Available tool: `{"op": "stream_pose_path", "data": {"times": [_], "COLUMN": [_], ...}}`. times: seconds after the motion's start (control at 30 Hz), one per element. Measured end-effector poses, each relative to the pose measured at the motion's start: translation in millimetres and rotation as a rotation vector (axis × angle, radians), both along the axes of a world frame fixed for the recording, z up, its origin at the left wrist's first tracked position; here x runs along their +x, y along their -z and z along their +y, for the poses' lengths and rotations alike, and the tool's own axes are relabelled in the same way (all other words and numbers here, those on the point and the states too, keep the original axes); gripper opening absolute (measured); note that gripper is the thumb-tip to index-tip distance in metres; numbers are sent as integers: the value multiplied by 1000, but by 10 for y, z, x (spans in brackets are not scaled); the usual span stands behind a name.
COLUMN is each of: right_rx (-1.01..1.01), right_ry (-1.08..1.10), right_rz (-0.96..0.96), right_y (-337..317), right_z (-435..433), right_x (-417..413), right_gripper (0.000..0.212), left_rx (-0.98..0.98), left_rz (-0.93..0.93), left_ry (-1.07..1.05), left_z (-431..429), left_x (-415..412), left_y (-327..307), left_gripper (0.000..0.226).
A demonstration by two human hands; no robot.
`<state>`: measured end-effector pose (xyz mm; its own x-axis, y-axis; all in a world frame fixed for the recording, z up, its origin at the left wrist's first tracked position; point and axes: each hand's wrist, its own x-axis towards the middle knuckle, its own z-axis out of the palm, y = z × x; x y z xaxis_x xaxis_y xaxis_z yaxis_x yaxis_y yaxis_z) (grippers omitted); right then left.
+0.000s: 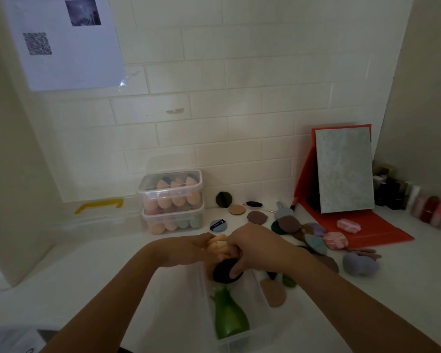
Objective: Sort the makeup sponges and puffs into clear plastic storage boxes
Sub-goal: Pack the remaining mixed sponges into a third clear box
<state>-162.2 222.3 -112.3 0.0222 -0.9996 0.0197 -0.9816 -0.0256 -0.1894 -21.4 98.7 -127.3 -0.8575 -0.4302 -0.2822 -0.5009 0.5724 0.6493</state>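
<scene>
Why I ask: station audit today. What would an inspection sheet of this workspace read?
Surface: white counter, dimly lit.
Job's things: two stacked clear boxes of sponges by the wall; open clear box under the hands, green sponge inside; loose puffs at right.
Clutter: red-backed mirror, row of bottles.
Grippers: left hand holds peach sponges; right hand pinches black puff.
Cables: nothing seen.
Surroundings: tiled wall, taped sheet with QR code.

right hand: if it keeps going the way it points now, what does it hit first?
The peach sponges held in the left hand. They sit directly ahead of the right hand, which points up and left while gripping a black puff. They look to be touching, though depth is unclear.
</scene>
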Motion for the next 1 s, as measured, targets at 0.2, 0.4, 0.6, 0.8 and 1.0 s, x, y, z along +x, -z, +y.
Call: {"op": "stream_pose_path", "data": {"times": [0.2, 0.4, 0.6, 0.8, 1.0], "right_rx": [3, -31, -19, -31, 7], "right_ry": [5, 64, 127, 124, 100], "right_rz": [-46, -39, -42, -99, -271], "right_y": [86, 134, 171, 215, 165], "right_z": [1, -32, -50, -91, -44], "right_x": [13, -7, 47, -12, -154], "right_gripper": [29, 33, 39, 48, 32], "left_rx": [-216, -189, -138, -171, -147], "left_rz": [7, 148, 146, 6, 81], "left_ry": [-140, -238, -173, -103, -154], "left_z": [47, 98, 109, 81, 85], "left_x": [-103, -140, -105, -88, -150], "left_y": [161, 285, 233, 182, 239], "left_gripper": [53, 55, 60, 79, 70]}}
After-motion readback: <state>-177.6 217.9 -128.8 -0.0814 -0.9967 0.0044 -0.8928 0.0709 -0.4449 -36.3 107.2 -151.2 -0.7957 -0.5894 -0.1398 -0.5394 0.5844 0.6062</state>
